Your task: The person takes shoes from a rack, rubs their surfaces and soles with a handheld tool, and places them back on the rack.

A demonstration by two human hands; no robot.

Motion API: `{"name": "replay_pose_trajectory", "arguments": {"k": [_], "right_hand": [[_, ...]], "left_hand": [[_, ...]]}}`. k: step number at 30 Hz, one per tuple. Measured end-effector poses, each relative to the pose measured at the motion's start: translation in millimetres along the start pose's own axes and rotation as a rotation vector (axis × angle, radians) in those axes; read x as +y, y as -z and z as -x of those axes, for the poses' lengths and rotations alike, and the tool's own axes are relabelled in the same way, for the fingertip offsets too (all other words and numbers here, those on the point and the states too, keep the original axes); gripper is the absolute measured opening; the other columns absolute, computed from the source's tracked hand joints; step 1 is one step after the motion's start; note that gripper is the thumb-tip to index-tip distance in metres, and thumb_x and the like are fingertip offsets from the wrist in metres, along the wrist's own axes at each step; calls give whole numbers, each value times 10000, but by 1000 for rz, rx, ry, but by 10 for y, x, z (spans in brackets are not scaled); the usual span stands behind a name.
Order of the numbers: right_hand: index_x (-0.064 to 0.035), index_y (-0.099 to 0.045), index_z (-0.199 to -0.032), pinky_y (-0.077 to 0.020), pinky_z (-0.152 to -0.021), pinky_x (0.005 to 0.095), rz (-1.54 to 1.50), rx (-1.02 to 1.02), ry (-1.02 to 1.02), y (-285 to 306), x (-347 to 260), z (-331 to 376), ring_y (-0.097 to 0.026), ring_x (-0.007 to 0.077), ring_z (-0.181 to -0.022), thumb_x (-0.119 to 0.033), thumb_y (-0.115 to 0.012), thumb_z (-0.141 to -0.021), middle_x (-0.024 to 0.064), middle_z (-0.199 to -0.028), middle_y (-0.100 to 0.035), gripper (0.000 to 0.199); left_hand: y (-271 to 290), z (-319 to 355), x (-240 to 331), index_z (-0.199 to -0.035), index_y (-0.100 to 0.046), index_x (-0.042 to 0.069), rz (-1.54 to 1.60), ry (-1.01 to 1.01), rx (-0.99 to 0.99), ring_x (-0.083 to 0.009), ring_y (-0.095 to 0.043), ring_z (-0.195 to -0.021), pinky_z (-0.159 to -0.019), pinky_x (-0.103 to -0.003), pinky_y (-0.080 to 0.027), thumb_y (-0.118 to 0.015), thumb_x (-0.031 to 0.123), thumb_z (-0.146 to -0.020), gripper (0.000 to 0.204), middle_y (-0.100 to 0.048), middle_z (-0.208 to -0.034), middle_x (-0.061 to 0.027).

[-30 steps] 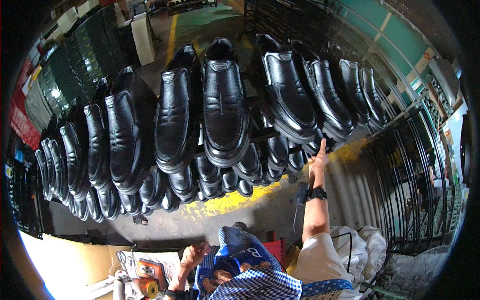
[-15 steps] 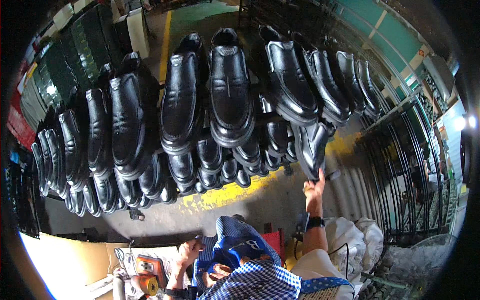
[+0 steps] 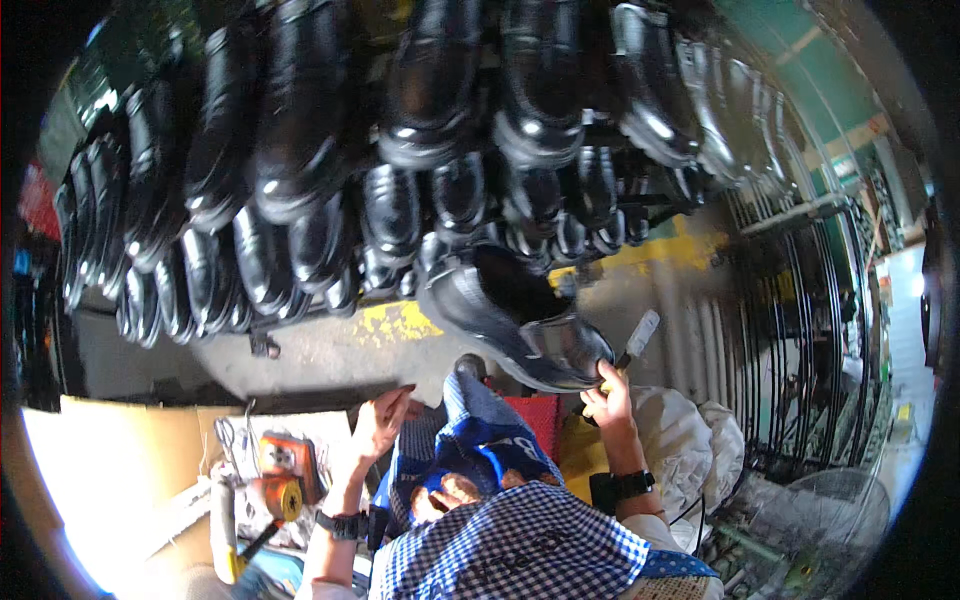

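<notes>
My left hand has free room toward the rack's lower left edge; rightward, the shoe blocks it.

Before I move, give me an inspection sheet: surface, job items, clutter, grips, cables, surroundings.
Surface: grey floor with worn yellow paint.
Job items: black shoe, toe pointing right; rows of similar shoes ahead.
Clutter: orange device and yellow spool, lower left.
Left grip: fingers partly curled; contents unclear.
Right grip: at the shoe's toe, pale-ended tool alongside.
Cables: thin black cord-like line near white sacks.
Surroundings: metal frame, right.
</notes>
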State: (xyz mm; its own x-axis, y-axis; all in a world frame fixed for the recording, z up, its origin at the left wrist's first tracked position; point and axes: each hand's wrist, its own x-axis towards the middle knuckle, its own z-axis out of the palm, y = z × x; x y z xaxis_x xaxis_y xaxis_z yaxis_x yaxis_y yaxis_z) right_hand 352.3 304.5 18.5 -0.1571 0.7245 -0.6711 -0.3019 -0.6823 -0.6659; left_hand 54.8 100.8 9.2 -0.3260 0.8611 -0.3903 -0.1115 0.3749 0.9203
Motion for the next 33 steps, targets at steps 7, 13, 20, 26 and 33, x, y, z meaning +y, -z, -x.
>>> {"name": "replay_pose_trajectory", "arguments": {"k": [7,13,20,26,33], "right_hand": [[-90,-435,-672,-244,-327,206,538,-45,35,-1043,299,569,-339,40,-382,-105,-718,-678,-23,-564,-415,283],[-46,-513,-799,-387,-513,214,744,-353,626,-1403,706,705,-456,69,-576,-102,-737,-667,-49,-655,-461,266],[38,-523,-891,-428,-621,235,868,-471,831,-1620,872,1031,-497,106,-695,-96,-752,-652,47,-813,-541,356],[66,-452,-1081,-483,-643,314,1119,-652,1233,-1594,924,956,-588,212,-769,-115,-748,-655,133,-894,-585,549],[23,-531,-1006,-480,-583,357,1165,-726,1603,-1842,923,1104,-604,302,-649,-260,-785,-591,146,-792,-609,563]], "left_hand": [[28,461,419,-1060,-534,-49,124,27,130,-165,-617,-768,-700,-257,-500,-452,190,-903,298,-628,-835,-121],[119,736,19,-1036,-536,-52,500,-200,393,-137,-596,-726,-660,-249,-510,-455,158,-902,262,-604,-822,-98],[220,1033,-32,-975,-549,-39,481,-247,659,-98,-557,-638,-579,-223,-492,-452,123,-900,203,-573,-744,-59],[312,1215,199,-824,-599,14,-101,-267,1020,-58,-480,-485,-451,-202,-389,-593,63,-782,65,-539,-600,-38],[526,1011,402,-663,-476,46,-668,6,967,-265,-569,-514,-456,-321,-444,-614,302,-757,306,-533,-582,-110]]}}
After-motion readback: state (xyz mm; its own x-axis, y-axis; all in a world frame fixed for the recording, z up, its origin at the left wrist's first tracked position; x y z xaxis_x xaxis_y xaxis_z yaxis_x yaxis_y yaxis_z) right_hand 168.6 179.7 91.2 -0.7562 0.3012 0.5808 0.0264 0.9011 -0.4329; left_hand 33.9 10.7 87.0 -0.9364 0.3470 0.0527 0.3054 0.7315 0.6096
